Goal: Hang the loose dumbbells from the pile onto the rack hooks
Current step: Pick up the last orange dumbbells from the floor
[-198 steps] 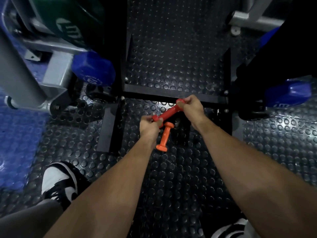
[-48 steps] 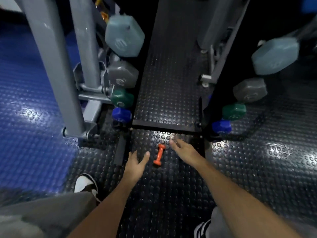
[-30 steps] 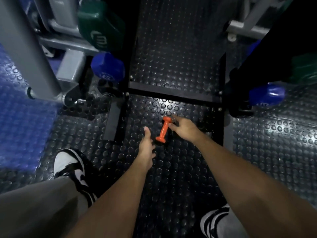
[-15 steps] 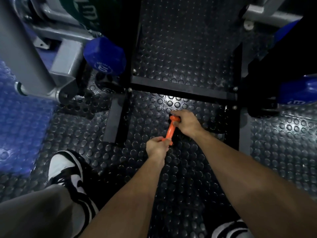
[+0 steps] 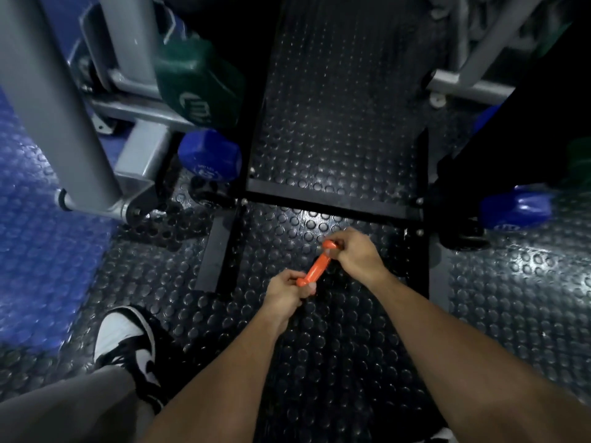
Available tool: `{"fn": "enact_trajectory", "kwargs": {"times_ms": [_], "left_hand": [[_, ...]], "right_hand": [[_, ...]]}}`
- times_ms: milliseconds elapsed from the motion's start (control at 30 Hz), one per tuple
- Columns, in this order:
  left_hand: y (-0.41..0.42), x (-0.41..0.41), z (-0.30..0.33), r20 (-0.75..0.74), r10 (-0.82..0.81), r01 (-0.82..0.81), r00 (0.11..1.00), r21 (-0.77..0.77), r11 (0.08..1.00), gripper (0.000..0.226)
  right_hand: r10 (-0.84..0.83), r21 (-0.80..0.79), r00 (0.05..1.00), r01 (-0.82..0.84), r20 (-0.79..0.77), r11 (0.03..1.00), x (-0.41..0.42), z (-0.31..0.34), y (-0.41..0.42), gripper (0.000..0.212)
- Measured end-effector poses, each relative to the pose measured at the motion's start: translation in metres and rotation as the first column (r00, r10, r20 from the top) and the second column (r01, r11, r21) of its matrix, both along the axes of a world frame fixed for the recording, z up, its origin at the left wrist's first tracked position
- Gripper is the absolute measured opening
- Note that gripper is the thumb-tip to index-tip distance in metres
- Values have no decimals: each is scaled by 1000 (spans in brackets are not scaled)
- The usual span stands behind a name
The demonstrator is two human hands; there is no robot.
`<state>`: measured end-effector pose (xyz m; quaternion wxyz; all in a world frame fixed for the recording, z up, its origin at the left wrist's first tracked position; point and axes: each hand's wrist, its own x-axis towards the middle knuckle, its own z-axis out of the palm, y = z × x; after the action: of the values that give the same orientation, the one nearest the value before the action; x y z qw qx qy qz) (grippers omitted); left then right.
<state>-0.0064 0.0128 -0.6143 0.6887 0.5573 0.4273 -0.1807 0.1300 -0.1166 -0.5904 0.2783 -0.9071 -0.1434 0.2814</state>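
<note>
Down low, both hands grip the small orange dumbbell just above the studded floor: left hand curled round its near end, right hand pinching the far end. Green dumbbell and blue dumbbell sit on the grey rack at left. Judging by this, the orange one is lifted but not yet hung; no other loose ones in view.

A second and a half ago the orange dumbbell lay alone on the studded floor just in front of the rack's black crossbar, both hands spread open beside it; since then the left hand has closed on its near end and the right hand on its far end; the second orange dumbbell seen earlier is gone.
</note>
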Motion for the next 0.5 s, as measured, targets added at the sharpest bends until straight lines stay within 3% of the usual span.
{"fn": "enact_trajectory", "kwargs": {"times_ms": [200, 500], "left_hand": [[26, 7, 74, 164, -127, 136, 978, -44, 990, 35], [59, 32, 241, 469, -253, 248, 846, 74, 966, 52]], "right_hand": [[-33, 29, 995, 31, 94, 999, 6, 74, -5, 21], [-147, 229, 971, 102, 191, 968, 28, 240, 0, 17]]}}
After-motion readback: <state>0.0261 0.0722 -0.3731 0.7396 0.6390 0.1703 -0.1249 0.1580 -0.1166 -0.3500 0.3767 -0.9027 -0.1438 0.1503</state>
